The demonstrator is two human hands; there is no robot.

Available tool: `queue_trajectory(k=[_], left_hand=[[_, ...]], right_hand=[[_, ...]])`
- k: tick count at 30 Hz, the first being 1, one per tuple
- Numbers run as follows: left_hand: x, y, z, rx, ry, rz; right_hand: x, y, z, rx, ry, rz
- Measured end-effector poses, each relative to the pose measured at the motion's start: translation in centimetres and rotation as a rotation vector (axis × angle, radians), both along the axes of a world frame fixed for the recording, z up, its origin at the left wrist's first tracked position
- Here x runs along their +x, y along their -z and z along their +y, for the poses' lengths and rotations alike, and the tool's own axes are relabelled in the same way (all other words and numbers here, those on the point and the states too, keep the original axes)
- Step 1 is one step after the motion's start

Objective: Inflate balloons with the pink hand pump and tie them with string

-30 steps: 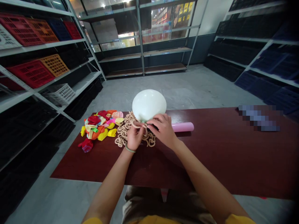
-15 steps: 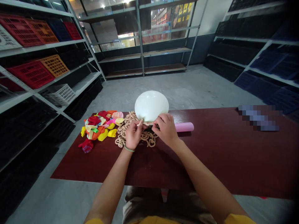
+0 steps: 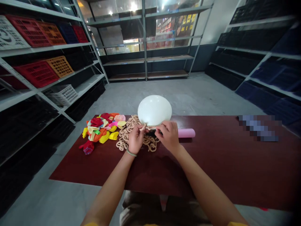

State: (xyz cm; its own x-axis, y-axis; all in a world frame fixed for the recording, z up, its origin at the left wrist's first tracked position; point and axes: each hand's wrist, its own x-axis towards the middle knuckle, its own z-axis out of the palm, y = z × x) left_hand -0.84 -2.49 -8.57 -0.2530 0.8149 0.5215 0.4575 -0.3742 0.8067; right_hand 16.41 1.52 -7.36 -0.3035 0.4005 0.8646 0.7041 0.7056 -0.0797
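Beneath the white balloon [image 3: 154, 110], your left hand [image 3: 135, 140] pinches a tan loop [image 3: 142, 127]. Your right hand [image 3: 169, 137] pinches the balloon's neck.

Dim room; bright ceiling lights behind; wide-angle bending at edges; corners darkened.

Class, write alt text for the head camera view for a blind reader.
The left hand and right hand pinch the neck of an inflated white balloon above a dark red table. Nearby lie beige loops, coloured flat balloons and a pink tube.
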Motion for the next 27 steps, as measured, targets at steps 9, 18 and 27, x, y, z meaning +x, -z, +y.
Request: queue_trajectory(k=[9, 18, 27], left_hand=[[-0.5, -0.8, 0.4, 0.093, -0.054, -0.048], [0.4, -4.8, 6.1, 0.020, 0.308, -0.128], [-2.1, -3.0, 2.8, -0.149, 0.120, -0.116]], right_hand=[[0.0, 1.9, 0.8, -0.092, -0.082, 0.192], [-0.2, 2.2, 0.7, -0.155, -0.102, 0.188], [-0.6, 1.7, 0.4, -0.181, -0.154, 0.121]])
